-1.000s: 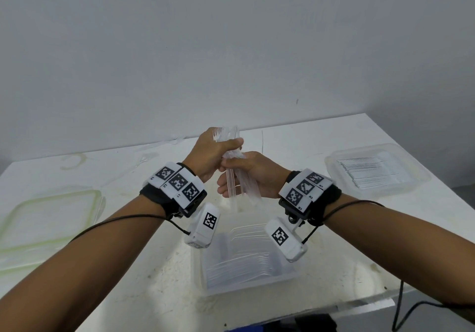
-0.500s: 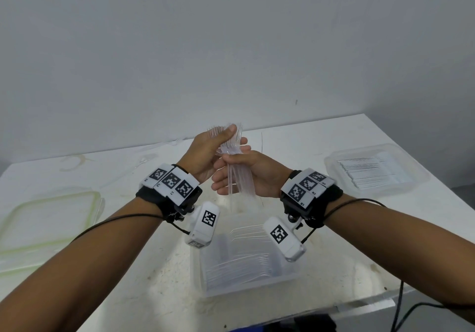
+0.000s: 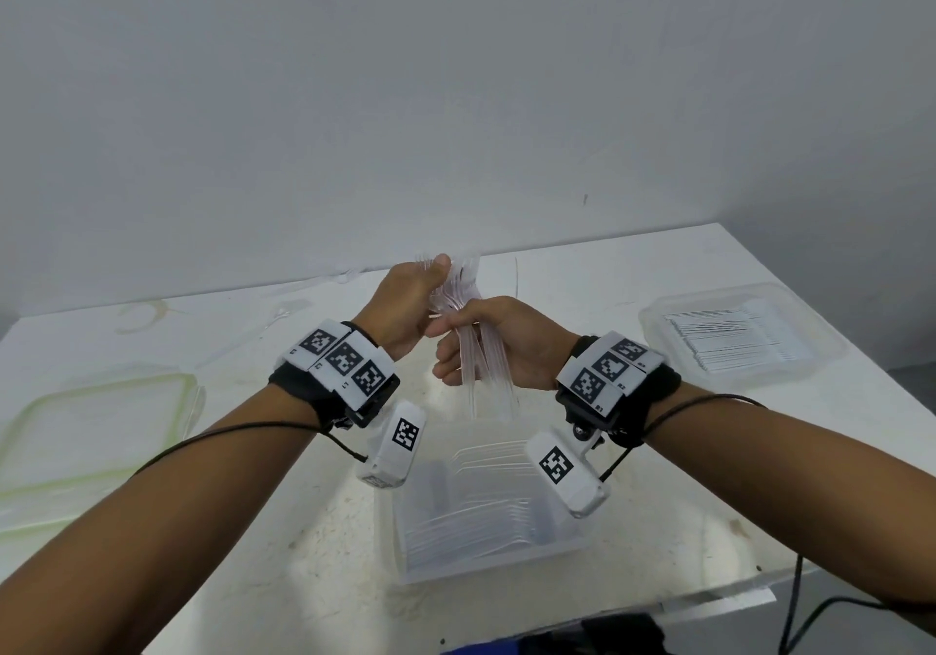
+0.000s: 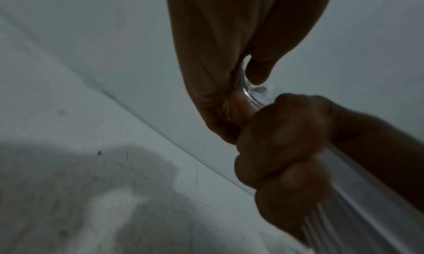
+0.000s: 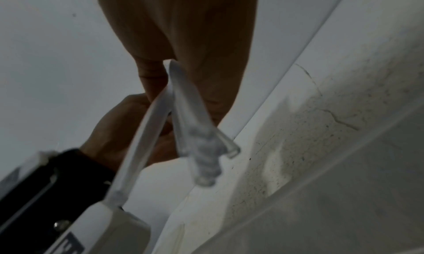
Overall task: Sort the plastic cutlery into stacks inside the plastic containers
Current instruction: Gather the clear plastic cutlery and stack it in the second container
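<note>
Both hands hold one bundle of clear plastic forks (image 3: 473, 345) in the air above the table. My left hand (image 3: 413, 302) pinches the tine end at the top, thumb on the fork heads. My right hand (image 3: 494, 343) is curled round the handles just below. In the left wrist view the right fist wraps the handles (image 4: 344, 194). The right wrist view shows the handle ends (image 5: 201, 149) hanging under the palm. Beneath the hands stands a clear container (image 3: 405, 543) holding stacked forks. A second container (image 3: 653, 320) at the right holds a row of clear cutlery.
A green-rimmed clear lid or tray (image 3: 187, 386) lies at the left. A loose clear spoon (image 3: 273, 320) lies at the back left of the stained white table (image 3: 314, 528). The table's front edge is close below the fork container. Cables run from both wristbands.
The bundle has risen slightly and stands more upright. My left thumb has slid up onto the fork heads, and my right hand has tightened round the handles.
</note>
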The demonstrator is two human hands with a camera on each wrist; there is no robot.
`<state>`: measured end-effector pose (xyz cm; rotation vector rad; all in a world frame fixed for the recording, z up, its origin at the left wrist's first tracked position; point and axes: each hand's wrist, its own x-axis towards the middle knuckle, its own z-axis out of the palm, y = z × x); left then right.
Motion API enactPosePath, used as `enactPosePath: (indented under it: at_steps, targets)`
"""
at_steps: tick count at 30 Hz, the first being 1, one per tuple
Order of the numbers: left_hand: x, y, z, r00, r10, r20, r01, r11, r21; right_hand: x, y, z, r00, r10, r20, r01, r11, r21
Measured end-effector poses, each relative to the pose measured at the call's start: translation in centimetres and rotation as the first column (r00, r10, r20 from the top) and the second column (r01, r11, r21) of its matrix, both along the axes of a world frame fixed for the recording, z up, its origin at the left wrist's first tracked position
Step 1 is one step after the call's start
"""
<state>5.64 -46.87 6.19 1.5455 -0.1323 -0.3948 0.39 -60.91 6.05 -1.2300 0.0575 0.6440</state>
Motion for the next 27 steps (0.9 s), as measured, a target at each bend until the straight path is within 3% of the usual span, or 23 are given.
enactPosePath:
  at_steps: [3,5,15,23,27]
  targets:
    - [0.3,-0.3,-0.4,0.981,0.004,0.195,-0.063,0.953,0.296,0.0,0.2,-0.3,1.0,-0.002,0.012,0.003,0.998,-0.063]
    - [0.5,-0.3,-0.4,0.972,-0.02,0.235,-0.081,0.908,0.41,0.0,0.4,-0.4,1.0,0.005,0.02,-0.003,0.996,-0.089]
    - [-0.2,-1.0,-0.4,0.965,-0.118,0.233,-0.014,0.867,0.498,-0.1,0.2,-1.1,0.996,0.093,0.0,-0.093,0.991,-0.096]
    - [-0.5,-1.1,-0.4,0.956,-0.267,0.122,0.215,0.92,0.327,-0.1,-0.5,-1.6,0.988,0.151,0.013,-0.15,0.987,-0.062]
    - [-0.3,-0.8,-0.5,0.98,-0.189,0.056,0.18,0.973,0.144,-0.2,-0.4,-1.4,0.987,0.154,0.053,-0.156,0.987,0.024]
